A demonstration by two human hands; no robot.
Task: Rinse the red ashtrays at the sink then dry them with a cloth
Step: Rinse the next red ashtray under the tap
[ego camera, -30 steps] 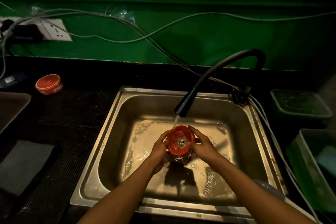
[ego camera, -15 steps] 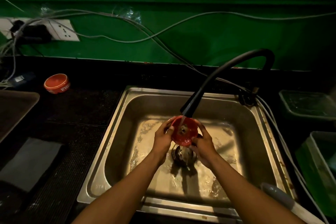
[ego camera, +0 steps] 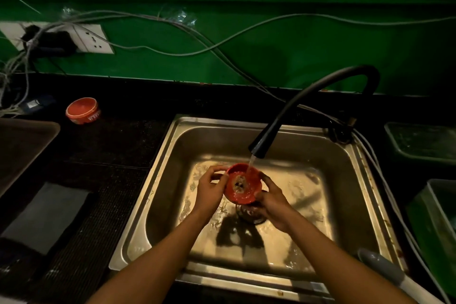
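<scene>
A red ashtray [ego camera: 242, 184] is held over the steel sink [ego camera: 158, 168], tilted toward me, with water from the black tap [ego camera: 257, 148] running into it. My left hand [ego camera: 209, 191] grips its left rim. On the right, my right hand [ego camera: 272, 201] holds it from the side and beneath. A second red ashtray [ego camera: 83, 110] stands on the black counter at the left. A dark grey cloth [ego camera: 47, 216] lies flat on the counter near the front left.
A brown tray [ego camera: 22, 145] sits at the left edge. Green tubs [ego camera: 419, 140] stand right of the sink. Cables and a wall socket [ego camera: 92, 38] run along the green wall. A grey handle [ego camera: 385, 269] rests at the sink's front right corner.
The ashtray has dropped slightly below the spout and tilted more toward me. The water now falls visibly into its bowl.
</scene>
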